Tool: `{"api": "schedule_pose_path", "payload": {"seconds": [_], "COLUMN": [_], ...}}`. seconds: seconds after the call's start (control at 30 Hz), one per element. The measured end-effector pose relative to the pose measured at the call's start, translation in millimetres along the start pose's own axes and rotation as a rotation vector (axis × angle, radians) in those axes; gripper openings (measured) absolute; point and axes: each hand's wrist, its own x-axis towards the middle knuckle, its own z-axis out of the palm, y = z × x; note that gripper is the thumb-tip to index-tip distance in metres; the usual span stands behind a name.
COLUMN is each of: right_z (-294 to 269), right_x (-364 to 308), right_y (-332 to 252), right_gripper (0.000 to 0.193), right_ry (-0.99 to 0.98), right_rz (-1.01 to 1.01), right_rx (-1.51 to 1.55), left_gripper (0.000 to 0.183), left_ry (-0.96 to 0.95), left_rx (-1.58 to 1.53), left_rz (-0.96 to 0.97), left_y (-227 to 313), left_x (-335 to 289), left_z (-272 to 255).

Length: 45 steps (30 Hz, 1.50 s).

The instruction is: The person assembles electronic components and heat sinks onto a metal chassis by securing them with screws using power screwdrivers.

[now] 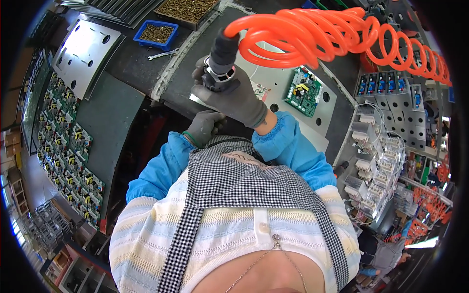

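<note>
Orange coiled hose [322, 29] runs from the top of my black tool [222, 61] up toward the right, presumably strung high so its slack clears the bench. The metal plate [276, 80] lies ahead of me with the green circuit board [304, 93] on it, probably so both are within reach; the blue tray [171, 41] of small brass-coloured parts sits farther left, beside a wrench [163, 54]. My gloved right hand [237, 100] wraps round the tool near the bench's close edge, likely for a firm grip. My left hand [207, 128] is loosely curled; I cannot tell whether it holds anything.
</note>
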Motion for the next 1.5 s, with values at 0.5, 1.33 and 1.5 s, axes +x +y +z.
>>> {"api": "schedule_pose_path", "payload": {"seconds": [0.5,1.33,1.5], "right_z": [5,13,20], "right_x": [10,3,2], "right_y": [3,2,16], "right_gripper": [0.037,0.048,0.053], "right_ry": [-0.038,0.115,0.022], "right_rz": [0.004,-0.002,-0.158], "right_rx": [0.102,0.182,0.091], "left_gripper": [0.022,0.054,0.069], "left_ry": [-0.111,-0.092,0.186], "left_rx": [-0.034,0.369,0.549], "left_rz": [0.027,0.567,0.545], "left_y": [-21,154,122], "left_x": [10,168,131], "left_z": [-39,-80,-56]}}
